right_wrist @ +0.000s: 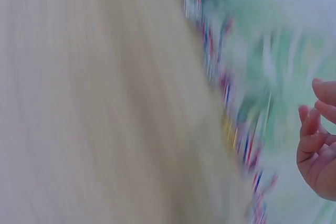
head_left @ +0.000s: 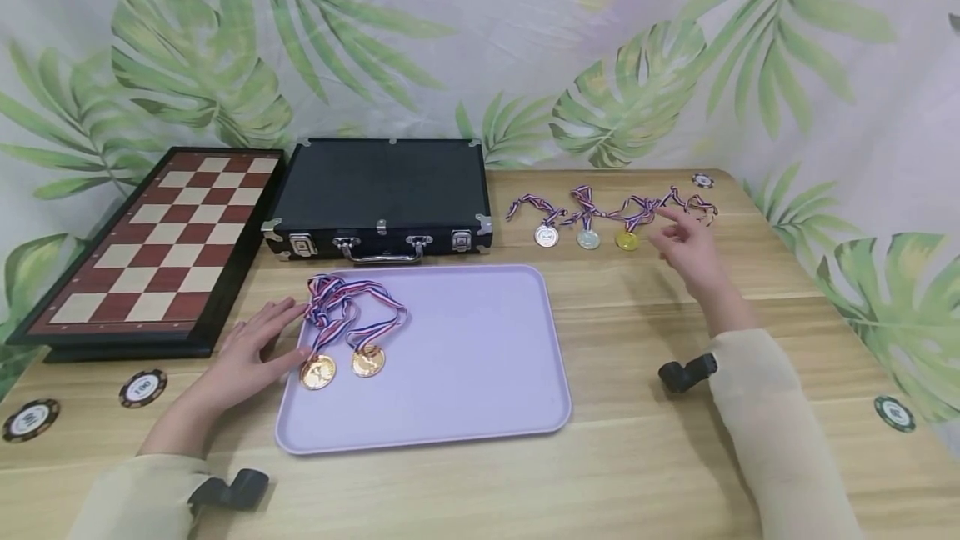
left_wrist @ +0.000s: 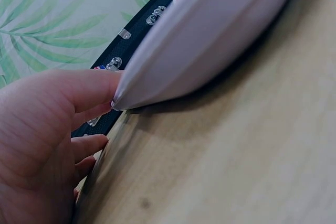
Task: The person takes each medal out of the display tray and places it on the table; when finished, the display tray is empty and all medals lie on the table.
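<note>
The relaxed left hand (head_left: 251, 357) touches the tray (head_left: 472, 365) while the loose, empty right hand (head_left: 686, 252) hovers near the yellow medal (head_left: 627, 240), whose crowded ribbon (head_left: 639, 217) could snag neighbouring ribbons if pulled.

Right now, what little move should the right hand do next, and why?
Maybe lower the right hand to the yellow medal: the hand looks empty and hovers close by, and two gold medals already lie on the tray.
</note>
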Action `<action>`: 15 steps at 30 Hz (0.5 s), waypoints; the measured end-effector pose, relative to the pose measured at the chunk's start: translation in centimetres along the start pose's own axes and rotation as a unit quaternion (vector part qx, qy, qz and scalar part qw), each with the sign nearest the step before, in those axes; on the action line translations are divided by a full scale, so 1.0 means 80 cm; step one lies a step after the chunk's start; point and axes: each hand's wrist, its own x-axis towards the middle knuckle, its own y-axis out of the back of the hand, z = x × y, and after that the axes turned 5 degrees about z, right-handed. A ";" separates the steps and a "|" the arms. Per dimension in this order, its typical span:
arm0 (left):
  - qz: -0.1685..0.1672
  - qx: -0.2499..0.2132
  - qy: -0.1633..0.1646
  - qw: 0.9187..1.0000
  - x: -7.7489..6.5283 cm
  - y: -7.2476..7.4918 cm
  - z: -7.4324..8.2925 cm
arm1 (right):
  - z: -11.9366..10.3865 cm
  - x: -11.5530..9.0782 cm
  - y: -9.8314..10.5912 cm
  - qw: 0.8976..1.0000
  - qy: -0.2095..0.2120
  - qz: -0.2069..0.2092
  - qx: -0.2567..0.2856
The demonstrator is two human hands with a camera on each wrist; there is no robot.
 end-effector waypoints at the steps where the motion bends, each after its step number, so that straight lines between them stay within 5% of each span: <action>1: 0.000 0.000 0.000 1.000 0.000 0.000 0.000 | -0.011 -0.004 -0.011 1.000 0.016 -0.010 0.018; 9: 0.003 -0.005 -0.002 1.000 -0.002 0.000 -0.001 | -0.094 -0.059 -0.118 0.975 0.140 -0.140 0.100; 15: 0.004 -0.005 0.000 1.000 0.000 0.001 0.000 | -0.128 -0.117 -0.206 0.948 0.168 -0.267 0.047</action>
